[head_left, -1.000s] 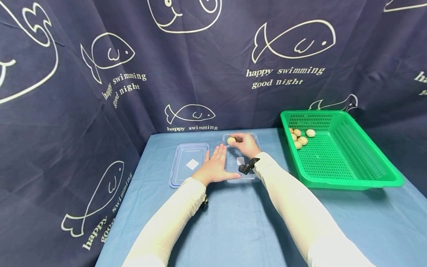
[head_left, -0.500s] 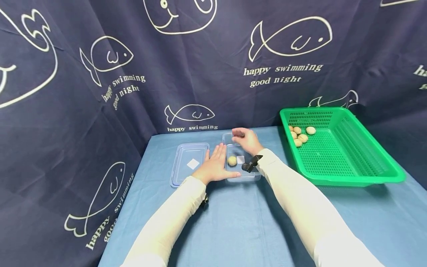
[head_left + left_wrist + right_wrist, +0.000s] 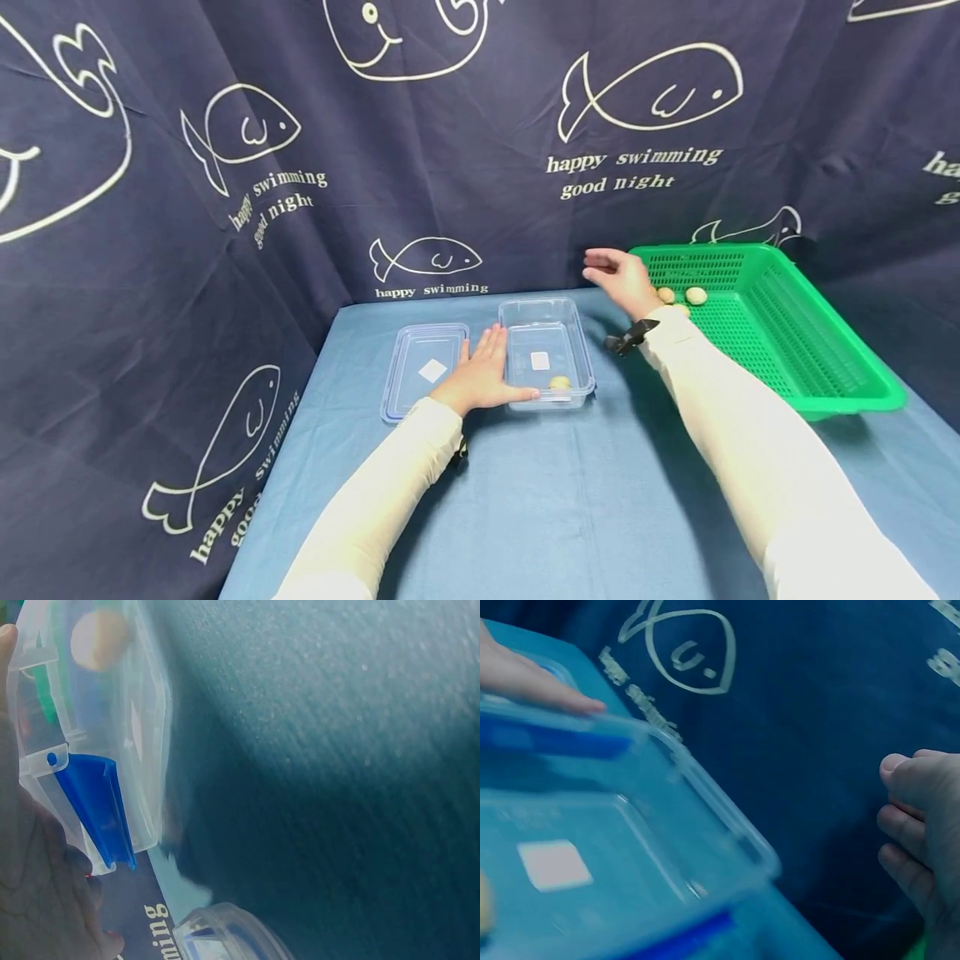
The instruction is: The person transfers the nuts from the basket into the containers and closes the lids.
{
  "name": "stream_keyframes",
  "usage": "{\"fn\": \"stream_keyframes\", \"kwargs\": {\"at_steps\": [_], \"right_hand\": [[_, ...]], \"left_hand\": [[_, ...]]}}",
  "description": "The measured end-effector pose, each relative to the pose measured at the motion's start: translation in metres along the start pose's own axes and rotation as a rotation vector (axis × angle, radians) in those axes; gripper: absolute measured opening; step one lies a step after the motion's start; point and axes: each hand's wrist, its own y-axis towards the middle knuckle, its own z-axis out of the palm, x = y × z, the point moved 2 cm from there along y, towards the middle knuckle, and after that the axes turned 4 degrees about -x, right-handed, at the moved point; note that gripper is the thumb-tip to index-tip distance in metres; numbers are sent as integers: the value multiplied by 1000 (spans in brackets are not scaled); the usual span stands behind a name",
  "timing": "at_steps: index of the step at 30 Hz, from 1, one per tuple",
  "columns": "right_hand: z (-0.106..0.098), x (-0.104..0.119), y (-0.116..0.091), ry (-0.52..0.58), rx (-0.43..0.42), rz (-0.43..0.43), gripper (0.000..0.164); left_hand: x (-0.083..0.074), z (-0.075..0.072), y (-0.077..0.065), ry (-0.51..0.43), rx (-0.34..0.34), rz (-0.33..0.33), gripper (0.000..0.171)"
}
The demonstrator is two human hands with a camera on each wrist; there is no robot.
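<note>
A clear plastic box (image 3: 540, 329) stands on the blue cloth with one walnut (image 3: 559, 383) inside, near its front right corner. My left hand (image 3: 483, 375) rests on the box's left side with straight fingers, its thumb lying along the front rim. In the left wrist view a blue clip (image 3: 101, 810) hangs from the box's side beside the hand. My right hand (image 3: 622, 279) is in the air between the box and the green basket (image 3: 787, 333), fingers loosely bent and holding nothing. Behind it, several walnuts (image 3: 696, 296) lie in the basket's far left corner, partly hidden by the hand.
Left of the box lies its clear lid (image 3: 427, 367) with blue edges and a white label. A dark curtain (image 3: 450, 167) with fish drawings hangs directly behind the table (image 3: 517, 500).
The right hand let go of a walnut inside the box and moved right toward the basket. That walnut rolled to the box's front right. The left hand stayed in place.
</note>
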Motion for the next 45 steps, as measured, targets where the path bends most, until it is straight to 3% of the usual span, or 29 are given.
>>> {"fn": "stream_keyframes", "kwargs": {"at_steps": [5, 11, 22, 36, 45], "right_hand": [[-32, -19, 1, -4, -64, 21, 38], [-64, -38, 3, -86, -126, 53, 41], [-110, -81, -1, -181, -155, 140, 46], [-133, -130, -3, -363, -109, 244, 55], [-135, -149, -2, -388, -4, 285, 63]], "left_hand": [[0, 0, 0, -19, 7, -8, 134], [2, -1, 0, -27, 6, -15, 134], [0, 0, 0, -9, 20, -24, 133], [0, -3, -1, -8, 25, -28, 133], [2, 0, 0, -4, 4, -20, 134]]}}
